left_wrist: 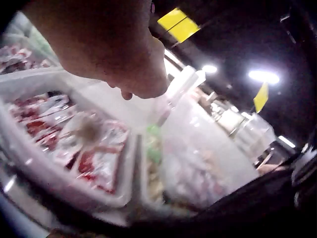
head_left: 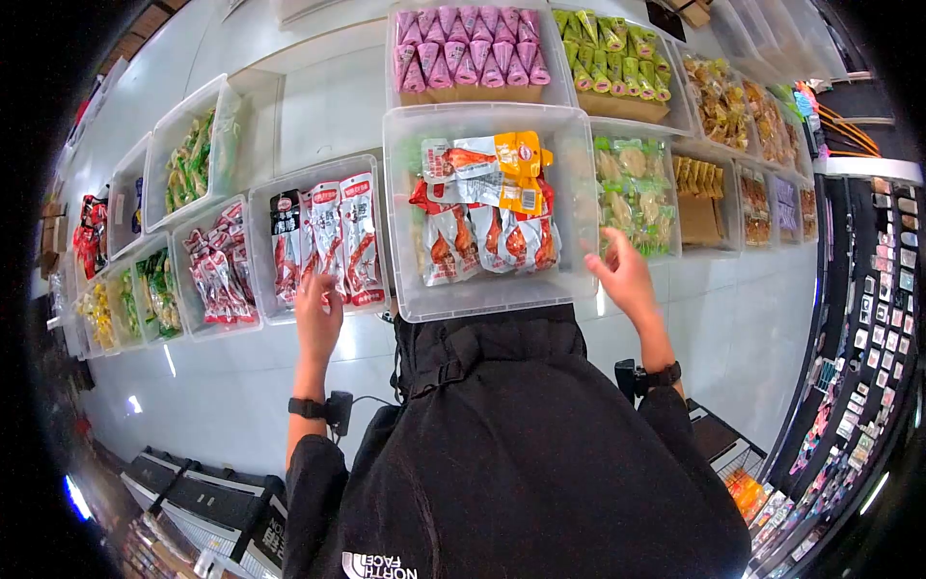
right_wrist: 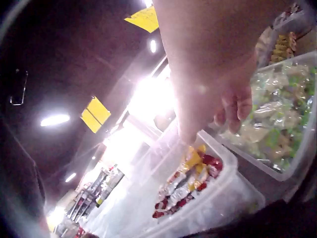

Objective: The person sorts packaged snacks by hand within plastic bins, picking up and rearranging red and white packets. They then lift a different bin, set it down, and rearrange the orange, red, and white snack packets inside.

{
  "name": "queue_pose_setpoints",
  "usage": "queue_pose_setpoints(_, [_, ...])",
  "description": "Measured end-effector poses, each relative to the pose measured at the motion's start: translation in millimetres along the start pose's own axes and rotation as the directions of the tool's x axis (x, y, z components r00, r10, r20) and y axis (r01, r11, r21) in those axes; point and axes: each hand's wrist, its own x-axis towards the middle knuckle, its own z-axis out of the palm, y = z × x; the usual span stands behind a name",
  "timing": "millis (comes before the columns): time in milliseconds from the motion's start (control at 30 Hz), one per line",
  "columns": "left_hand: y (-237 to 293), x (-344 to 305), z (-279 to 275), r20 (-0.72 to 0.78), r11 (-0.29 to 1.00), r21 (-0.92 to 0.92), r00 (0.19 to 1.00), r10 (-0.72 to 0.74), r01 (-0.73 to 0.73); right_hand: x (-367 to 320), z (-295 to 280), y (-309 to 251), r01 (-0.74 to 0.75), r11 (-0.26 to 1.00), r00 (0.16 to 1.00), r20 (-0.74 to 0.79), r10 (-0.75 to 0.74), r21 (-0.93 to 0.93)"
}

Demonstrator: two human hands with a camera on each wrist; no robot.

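Note:
A clear plastic bin [head_left: 497, 304] sits in front of the body, with red-and-white and orange snack packets [head_left: 487, 227] lying inside. Just off its right side is my right hand [head_left: 627, 277], thumb and fingers apart, nothing held. In the right wrist view that hand [right_wrist: 213, 94] hangs above the bin's rim [right_wrist: 229, 157]. My left hand [head_left: 318, 314] is over the front edge of the neighbouring bin [head_left: 378, 217] of red-and-white pouches [head_left: 328, 232], fingers loosely bent and holding nothing. The left wrist view has this hand [left_wrist: 116, 59] above the pouches [left_wrist: 101, 163].
Behind stand bins of purple cone packets [head_left: 468, 48] and green cone packets [head_left: 617, 58]. To the right is a bin of green-and-clear packets [head_left: 632, 183]. More snack bins run left, including one of small red-and-white packets [head_left: 222, 265]. A display rack [head_left: 873, 289] stands far right.

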Motion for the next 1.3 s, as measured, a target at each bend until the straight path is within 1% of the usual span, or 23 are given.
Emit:
queue_pose_setpoints(33, [22.8,21.2,-2.5,-0.055,0.998,-0.042,0.998,0.033,-0.035,8.6,-3.7,-6.8,0.04,0.999,0.989,-0.142,-0.035,0.031])
queue_pose_setpoints(67, [41.9,41.0,-1.6,-0.046,0.993,-0.045,0.993,0.108,-0.11,18.7,-3.3,-12.9,0.05,0.998,0.989,-0.138,-0.045,0.032])
queue_pose_setpoints(100, [61.3,60.4,1.8,-0.035,0.982,-0.05,0.983,0.183,-0.184,29.8,-0.6,-19.8,0.11,0.988,0.983,-0.158,-0.091,0.112])
queue_pose_setpoints(133, [82.8,80.3,9.1,0.005,0.954,-0.126,0.961,0.276,-0.273,40.4,2.8,-28.8,0.17,0.967,0.974,-0.182,-0.136,0.19])
queue_pose_setpoints(167, [96.9,95.8,16.2,0.227,0.953,-0.116,0.926,0.3,-0.28,47.8,5.2,-44.1,0.142,0.97,0.989,-0.074,-0.13,0.199])
queue_pose_setpoints(200, [102.6,109.2,35.5,0.292,0.917,-0.071,0.871,0.394,-0.391,54.7,12.5,-50.9,0.151,0.968,0.988,-0.075,-0.138,0.203])
queue_pose_setpoints(233, [103.9,121.1,58.2,0.362,0.866,-0.033,0.802,0.476,-0.499,61.8,19.3,-57.0,0.235,0.964,0.972,-0.008,-0.236,0.121])
queue_pose_setpoints(267, [105.2,130.2,79.2,0.464,0.85,0.05,0.766,0.445,-0.524,66.1,24.2,-61.1,0.318,0.947,0.945,0.063,-0.321,0.042])
queue_pose_setpoints(300, [105.9,136.8,97.4,0.559,0.823,0.13,0.726,0.4,-0.553,69.0,29.7,-62.0,0.321,0.946,0.944,0.059,-0.324,0.046])
queue_pose_setpoints(333, [107.7,143.1,112.0,0.557,0.82,0.133,0.726,0.403,-0.557,71.9,35.5,-59.8,0.362,0.932,0.93,0.059,-0.362,0.012])
queue_pose_setpoints(400, [108.9,151.2,134.7,0.724,0.727,0.339,0.659,0.202,-0.596,71.7,38.7,-54.4,0.404,0.915,0.914,0.057,-0.402,-0.022])
queue_pose_setpoints(533, [95.2,150.0,169.0,0.708,0.651,0.428,0.681,0.189,-0.626,53.9,36.2,-44.9,0.388,0.918,0.919,0.042,-0.393,0.082])
queue_pose_setpoints(600, [86.2,148.1,177.5,0.603,0.586,0.5,0.742,0.292,-0.637,46.9,36.4,-38.9,0.371,0.925,0.927,0.023,-0.374,0.081])
queue_pose_setpoints(633, [80.4,146.8,180.1,0.56,0.553,0.505,0.739,0.373,-0.662,44.7,37.9,-37.8,0.367,0.927,0.929,0.015,-0.369,0.083])
queue_pose_setpoints(767, [97.3,136.7,171.2,0.641,0.551,0.496,0.711,0.289,-0.671,42.5,43.1,-37.3,0.406,0.906,0.914,-0.052,-0.403,0.118])
queue_pose_setpoints(833, [97.1,126.2,183.5,0.5,0.521,0.615,0.803,0.323,-0.592,43.8,45.8,-37.9,0.409,0.9,0.913,-0.07,-0.403,0.151])
queue_pose_setpoints(867, [99.0,125.1,186.0,0.491,0.523,0.62,0.81,0.321,-0.584,44.9,46.4,-37.9,0.39,0.904,0.921,-0.086,-0.381,0.177])
queue_pose_setpoints(933, [102.4,123.8,190.2,0.469,0.598,0.613,0.847,0.249,-0.516,45.7,46.4,-37.3,0.381,0.903,0.925,-0.098,-0.368,0.201])
queue_pose_setpoints(967, [103.1,123.4,191.9,0.427,0.622,0.612,0.866,0.259,-0.488,45.7,46.7,-36.8,0.354,0.91,0.935,-0.099,-0.341,0.217])
queue_pose_setpoints(1067, [97.9,124.8,188.7,0.433,0.661,0.56,0.856,0.281,-0.5,46.3,46.4,-34.1,0.337,0.913,0.941,-0.099,-0.322,0.232])
queue_pose_setpoints(1133, [96.6,125.7,186.9,0.427,0.646,0.578,0.86,0.281,-0.498,46.5,46.8,-32.3,0.343,0.91,0.939,-0.099,-0.329,0.233])
queue_pose_setpoints(1200, [98.5,126.5,184.9,0.487,0.591,0.589,0.826,0.283,-0.551,47.3,50.1,-31.3,0.335,0.919,0.942,-0.102,-0.32,0.207])
queue_pose_setpoints(1300, [91.8,130.8,197.0,0.446,0.582,0.617,0.845,0.297,-0.53,47.2,53.9,-31.6,0.315,0.924,0.949,-0.054,-0.311,0.216])
